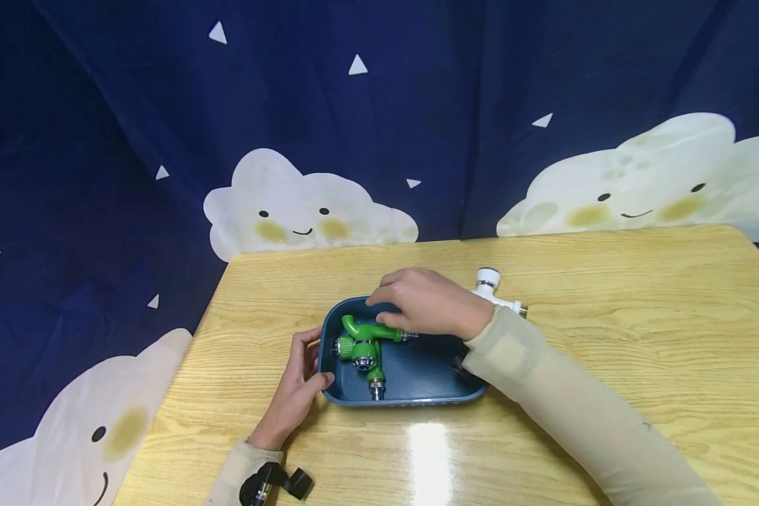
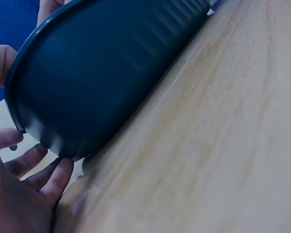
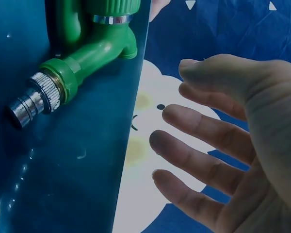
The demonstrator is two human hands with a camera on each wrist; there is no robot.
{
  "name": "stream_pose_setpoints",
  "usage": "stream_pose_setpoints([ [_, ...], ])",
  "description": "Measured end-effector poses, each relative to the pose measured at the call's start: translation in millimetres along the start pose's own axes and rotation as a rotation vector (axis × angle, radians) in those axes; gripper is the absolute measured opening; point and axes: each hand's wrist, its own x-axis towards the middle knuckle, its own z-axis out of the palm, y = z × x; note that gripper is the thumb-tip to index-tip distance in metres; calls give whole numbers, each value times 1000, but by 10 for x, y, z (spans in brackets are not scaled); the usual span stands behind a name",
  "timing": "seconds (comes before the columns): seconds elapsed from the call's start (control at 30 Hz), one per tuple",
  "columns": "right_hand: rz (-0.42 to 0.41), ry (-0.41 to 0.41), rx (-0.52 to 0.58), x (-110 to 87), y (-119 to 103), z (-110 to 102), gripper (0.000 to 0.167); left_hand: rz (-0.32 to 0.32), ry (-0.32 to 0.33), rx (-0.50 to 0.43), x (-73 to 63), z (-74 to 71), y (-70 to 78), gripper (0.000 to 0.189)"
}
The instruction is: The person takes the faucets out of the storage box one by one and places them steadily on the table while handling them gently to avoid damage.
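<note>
A dark blue plastic tub [image 1: 417,372] with rounded corners sits on the table. Inside its left part lie two green taps with metal ends: one green tap [image 1: 379,330] stretches sideways, the other green tap [image 1: 375,372] points toward the near wall. My left hand [image 1: 296,385] holds the tub's left end, thumb over the rim and fingers against the outer wall, as the left wrist view shows from below. Over the far rim is my right hand [image 1: 426,302], its fingers spread and holding nothing; in the right wrist view the fingers [image 3: 199,121] are apart from the tap.
Behind the right forearm, past the tub's far right corner, a white tap [image 1: 488,280] is partly hidden. The wooden table [image 1: 639,302] extends to the right. A dark blue curtain [image 1: 443,126] with clouds hangs along its back edge.
</note>
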Motion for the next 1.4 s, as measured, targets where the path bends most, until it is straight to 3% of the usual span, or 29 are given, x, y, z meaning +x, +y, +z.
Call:
stream_pose_setpoints([
  [0.43, 9, -96, 91, 66, -41, 62, 34, 7, -11, 5, 12, 5, 10, 73],
  [1.4, -87, -158, 104, 136, -31, 283, 36, 38, -29, -22, 14, -8, -7, 74],
])
